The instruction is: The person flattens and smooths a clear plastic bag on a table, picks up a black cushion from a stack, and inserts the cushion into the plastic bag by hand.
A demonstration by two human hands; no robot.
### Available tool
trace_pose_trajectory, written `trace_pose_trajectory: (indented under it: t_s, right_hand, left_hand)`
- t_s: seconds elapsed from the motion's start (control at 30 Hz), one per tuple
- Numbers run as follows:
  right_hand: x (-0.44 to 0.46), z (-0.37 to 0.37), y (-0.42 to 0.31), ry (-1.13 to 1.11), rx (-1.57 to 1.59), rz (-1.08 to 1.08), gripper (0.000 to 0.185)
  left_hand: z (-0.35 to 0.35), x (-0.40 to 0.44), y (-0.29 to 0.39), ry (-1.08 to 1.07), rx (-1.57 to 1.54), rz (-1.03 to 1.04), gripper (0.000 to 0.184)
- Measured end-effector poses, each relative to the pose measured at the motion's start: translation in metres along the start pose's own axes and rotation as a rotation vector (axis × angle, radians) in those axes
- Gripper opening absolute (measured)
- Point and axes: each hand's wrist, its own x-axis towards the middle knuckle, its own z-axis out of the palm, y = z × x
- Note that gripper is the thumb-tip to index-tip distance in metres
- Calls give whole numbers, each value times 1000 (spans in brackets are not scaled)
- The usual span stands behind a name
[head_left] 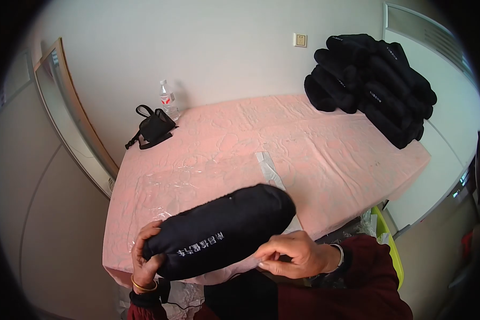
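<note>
A black padded cushion (pixel 226 226) with white printed characters lies slantwise over the near edge of the pink-covered table. My left hand (pixel 147 253) grips its left end, thumb in front and fingers behind. Close to the cushion's lower right side is my right hand (pixel 290 255), its thumb and forefinger brought together in a pinch; whatever is between the fingertips is too small to make out. Beyond the cushion, a pale strip (pixel 270 169) and a clear plastic sheet (pixel 168 189) rest on the cloth.
Several black cushions (pixel 376 88) are piled at the table's back right. A plastic bottle (pixel 167 100) and a small black strapped bag (pixel 154 128) stand at the back left of the table (pixel 346 154). Below the right edge is a yellow-green bin (pixel 394 256) with plastic wrap.
</note>
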Motion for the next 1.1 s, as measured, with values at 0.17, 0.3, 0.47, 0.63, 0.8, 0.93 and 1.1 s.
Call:
trace_pose_trajectory:
  t_s: [0.17,0.3,0.47,0.63,0.8,0.93,1.1]
  right_hand:
    - [52,-45,2,461,-844,-566,62]
    - [74,-58,44,152,-790,-248,76]
    - [68,-31,22,151,-975,-272,89]
    - [62,-39,32,92,-925,-248,98]
    - [62,-51,50,92,-837,-234,104]
    - [56,-54,54,112,-831,-165,102]
    - [44,-67,74,339,-523,-191,87]
  left_hand:
    - [-4,5,7,-195,87,-157,62]
    - [21,14,47,-365,728,107,66]
    - [73,17,56,-605,1234,376,92]
    - [63,21,40,-581,1164,264,105]
    - [38,15,22,-465,1023,121,114]
    - [24,9,14,-429,985,76,121]
    - [21,3,12,-399,923,67,115]
